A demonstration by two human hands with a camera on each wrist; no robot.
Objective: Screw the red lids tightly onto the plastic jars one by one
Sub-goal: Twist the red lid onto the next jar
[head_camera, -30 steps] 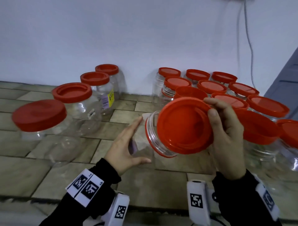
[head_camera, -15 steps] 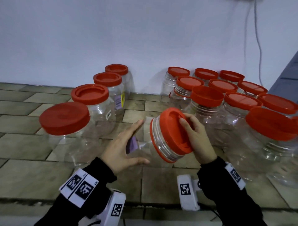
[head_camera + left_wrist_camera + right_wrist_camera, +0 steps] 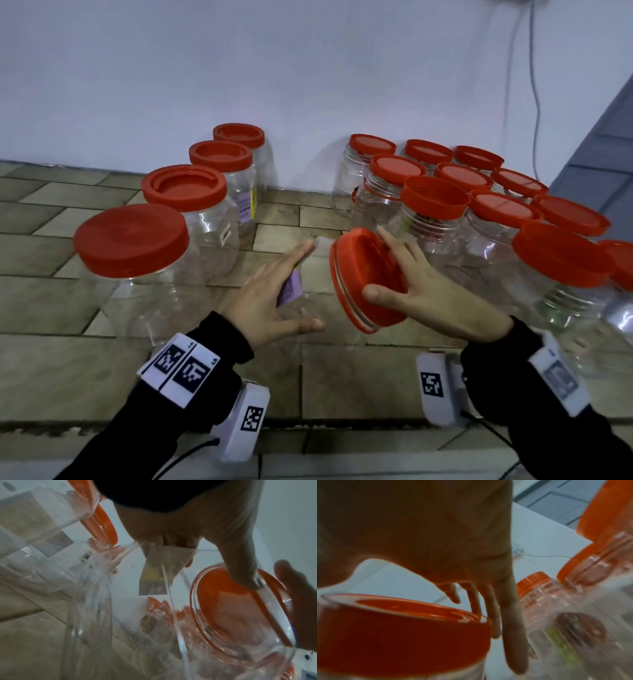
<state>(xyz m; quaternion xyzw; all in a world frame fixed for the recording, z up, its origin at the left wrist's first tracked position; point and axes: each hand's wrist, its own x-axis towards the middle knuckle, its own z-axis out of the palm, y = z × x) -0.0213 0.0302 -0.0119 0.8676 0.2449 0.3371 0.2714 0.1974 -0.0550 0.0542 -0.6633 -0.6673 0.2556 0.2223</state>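
A clear plastic jar with a purple label lies tilted, its mouth pointing right. My left hand holds its body, fingers flat along the far side and thumb on the near side. A red lid sits on the jar's mouth. My right hand is spread over it, thumb tip on the lid's face and straight fingers reaching past the far rim. The left wrist view shows the lid through the jar wall, under my thumb. The lid fills the lower left of the right wrist view.
Several lidded jars stand in a row on the left. A dense cluster of jars with red lids stands just behind and right of my right hand. A cable hangs on the wall. The tiled surface ends near my wrists.
The lid went from held in front of the mouth to seated on it. My right hand gripped it, then its fingers spread out straight. The left hand kept its hold.
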